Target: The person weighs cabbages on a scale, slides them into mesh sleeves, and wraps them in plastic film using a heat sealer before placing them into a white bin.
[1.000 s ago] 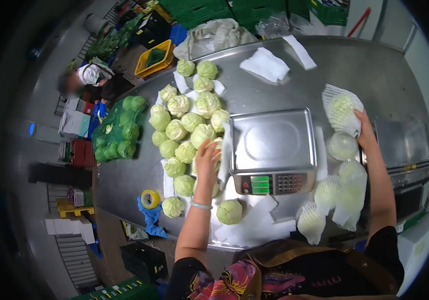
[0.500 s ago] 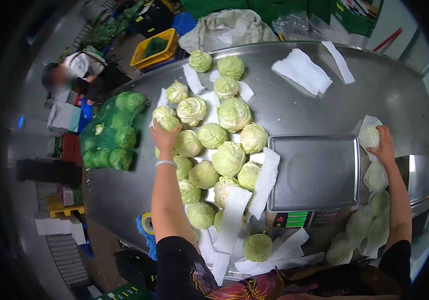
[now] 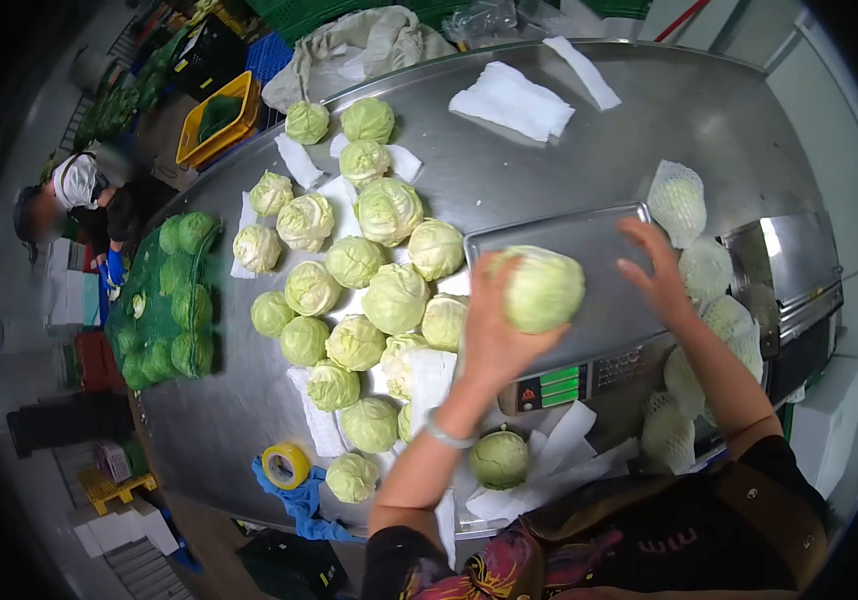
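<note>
My left hand (image 3: 494, 335) is wrapped round a pale green cabbage (image 3: 549, 290), which it holds over the metal tray (image 3: 604, 265) of a weighing scale. Over the tray's right side is my right hand (image 3: 657, 278), fingers apart and holding nothing. Close to that hand, a cabbage in a white foam net (image 3: 677, 205) lies by the tray's corner, with several more netted ones (image 3: 706, 268) below it. Left of the scale, many loose cabbages (image 3: 394, 298) cover the steel table (image 3: 219, 420). The scale's green display (image 3: 559, 386) faces me.
White foam sheets (image 3: 514, 100) lie at the back and under the cabbages. Yellow tape (image 3: 286, 466) rests on a blue cloth (image 3: 299, 505) near the front edge. Green-netted cabbages (image 3: 174, 300) sit at the left, with another person (image 3: 79, 185) beyond. A yellow crate (image 3: 219, 115) stands behind.
My left hand has carried a cabbage from the pile's left side to above the scale tray. My right hand has let go of the foam-netted cabbage and moved left. The view has shifted.
</note>
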`<action>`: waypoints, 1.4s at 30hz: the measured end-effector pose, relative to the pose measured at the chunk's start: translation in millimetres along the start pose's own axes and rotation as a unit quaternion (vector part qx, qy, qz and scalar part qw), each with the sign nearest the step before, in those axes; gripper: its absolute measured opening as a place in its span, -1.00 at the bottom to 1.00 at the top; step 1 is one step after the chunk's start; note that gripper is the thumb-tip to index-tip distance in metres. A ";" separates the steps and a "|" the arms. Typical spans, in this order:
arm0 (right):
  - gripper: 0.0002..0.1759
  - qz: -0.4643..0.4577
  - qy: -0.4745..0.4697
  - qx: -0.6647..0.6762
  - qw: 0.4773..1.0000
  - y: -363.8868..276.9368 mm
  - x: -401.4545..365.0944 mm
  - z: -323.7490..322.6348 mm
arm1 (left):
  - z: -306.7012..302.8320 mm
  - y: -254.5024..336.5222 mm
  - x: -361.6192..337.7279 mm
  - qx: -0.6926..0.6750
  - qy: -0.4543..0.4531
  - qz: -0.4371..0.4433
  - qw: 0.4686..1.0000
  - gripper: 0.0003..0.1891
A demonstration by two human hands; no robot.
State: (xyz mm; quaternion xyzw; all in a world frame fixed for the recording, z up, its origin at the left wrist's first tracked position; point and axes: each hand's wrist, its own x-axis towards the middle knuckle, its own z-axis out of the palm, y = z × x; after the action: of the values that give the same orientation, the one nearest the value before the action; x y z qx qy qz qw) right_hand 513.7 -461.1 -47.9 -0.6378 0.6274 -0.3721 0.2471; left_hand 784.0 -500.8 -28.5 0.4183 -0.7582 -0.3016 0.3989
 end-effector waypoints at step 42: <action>-0.36 0.097 -0.133 0.626 0.762 -192.2 -215.2 56.4 | -36.8 176.9 -204.0 -0.183 0.076 -0.278 0.940 -0.47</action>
State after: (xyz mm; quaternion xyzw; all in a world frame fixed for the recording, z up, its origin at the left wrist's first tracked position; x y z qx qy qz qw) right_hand 690.2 -240.5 33.1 -0.3199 0.2742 -0.5674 0.7075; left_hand 813.7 -244.0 57.9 0.5537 -0.5111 -0.5012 0.4255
